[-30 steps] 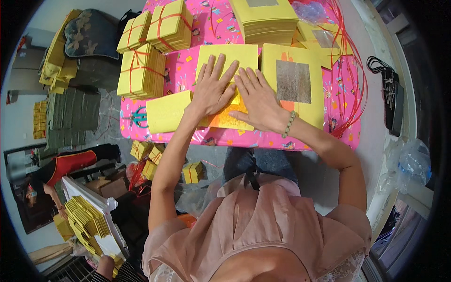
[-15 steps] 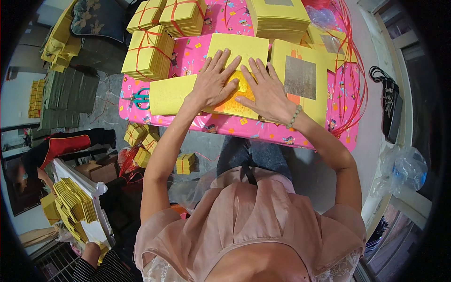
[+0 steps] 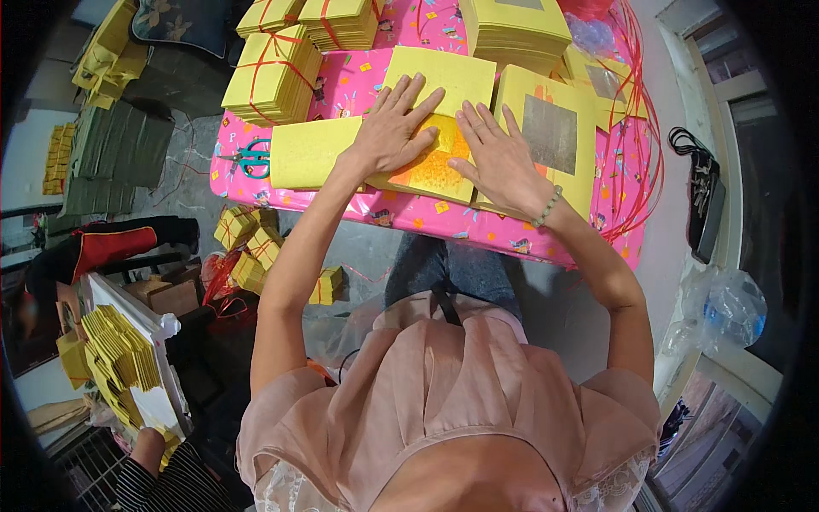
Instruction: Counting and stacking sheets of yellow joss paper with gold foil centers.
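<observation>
Your left hand (image 3: 390, 132) lies palm down, with the fingers spread in a fan and the thumb pointing inward. Your right hand (image 3: 505, 160) is also flat; its fingers stand slightly apart, its thumb reaching toward the left one. Neither hand pinches anything. The yellow paper (image 3: 448, 72) is under the fingers of both hands; it shows beyond your fingertips, and its orange patch (image 3: 424, 173) shows between your two thumbs. I cannot tell how many sheets are there.

This paper looks light and rather soft, so I judge it bends and creases easily; the shiny patch may be more slippery and could rub off. A better hold is probably at the plain edges, with the finger pads laid flat.

Beside your right fingers, partly under that hand, is a paper pile (image 3: 550, 136) with a silver square. Left of your left fingers lies a plain folded paper (image 3: 311, 154), then the scissors (image 3: 249, 160). Farther beyond these fingers stands a tied bundle (image 3: 269, 78).
</observation>
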`<state>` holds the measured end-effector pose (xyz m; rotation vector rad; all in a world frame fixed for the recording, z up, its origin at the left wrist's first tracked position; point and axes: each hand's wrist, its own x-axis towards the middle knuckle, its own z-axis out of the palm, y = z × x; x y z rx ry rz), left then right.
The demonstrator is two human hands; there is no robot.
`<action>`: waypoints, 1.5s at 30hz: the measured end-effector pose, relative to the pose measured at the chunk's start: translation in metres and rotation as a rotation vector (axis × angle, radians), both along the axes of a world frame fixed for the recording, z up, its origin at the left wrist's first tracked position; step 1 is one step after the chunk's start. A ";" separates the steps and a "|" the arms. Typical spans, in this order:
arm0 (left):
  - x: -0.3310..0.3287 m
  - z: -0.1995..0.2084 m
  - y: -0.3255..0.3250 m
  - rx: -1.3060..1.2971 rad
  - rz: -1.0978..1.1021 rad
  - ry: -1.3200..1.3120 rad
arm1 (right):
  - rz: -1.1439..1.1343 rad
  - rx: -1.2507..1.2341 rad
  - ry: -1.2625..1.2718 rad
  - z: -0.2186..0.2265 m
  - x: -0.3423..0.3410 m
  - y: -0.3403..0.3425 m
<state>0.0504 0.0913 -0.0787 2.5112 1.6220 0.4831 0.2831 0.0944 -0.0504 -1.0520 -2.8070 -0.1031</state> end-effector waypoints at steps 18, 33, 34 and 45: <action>0.004 0.030 -0.019 -0.177 0.360 -0.818 | 0.156 0.283 0.372 0.006 -0.021 0.061; 0.032 0.047 -0.014 -0.381 0.515 -1.725 | 0.000 0.032 0.423 0.045 -0.018 0.070; 0.026 0.051 -0.021 -0.374 0.452 -1.756 | -0.005 0.095 0.513 0.043 -0.019 0.080; -0.072 0.040 -0.127 -0.171 0.651 -1.761 | 0.251 -0.855 0.461 0.043 -0.149 0.077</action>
